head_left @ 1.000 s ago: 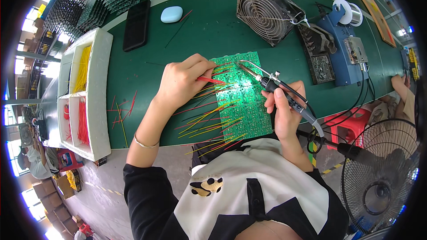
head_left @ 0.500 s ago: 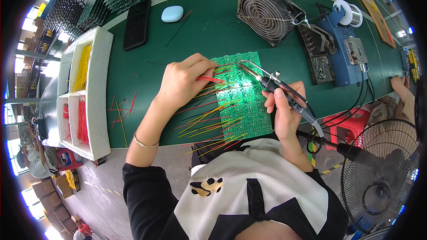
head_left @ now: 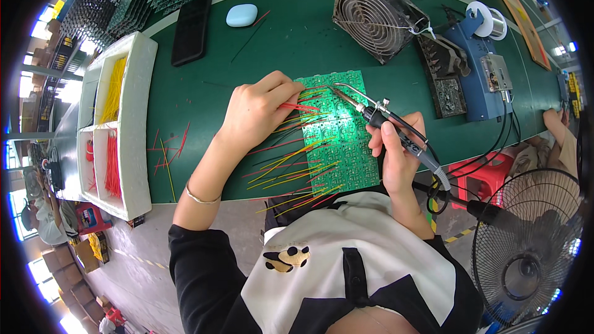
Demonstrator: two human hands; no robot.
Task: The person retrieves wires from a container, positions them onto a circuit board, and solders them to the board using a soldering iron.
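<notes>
A green circuit board panel lies on the bench in front of me, with red, yellow and black wires sticking out over its left side. My left hand is closed in a pinch at the panel's upper left edge, gripping red wires. In my right hand is a soldering iron with a thin curved metal tube fixed alongside. Its tip is over the panel's upper part, close to the end of a red wire; whether they touch, I cannot tell.
At left stands a white foam box of yellow and red wires, with loose wires beside it. A black phone, white case, square caged fan and blue soldering station with a solder reel lie beyond.
Both hands stay almost where they were, the iron's tip still over the upper part of the panel. The whole view has shifted very slightly.
</notes>
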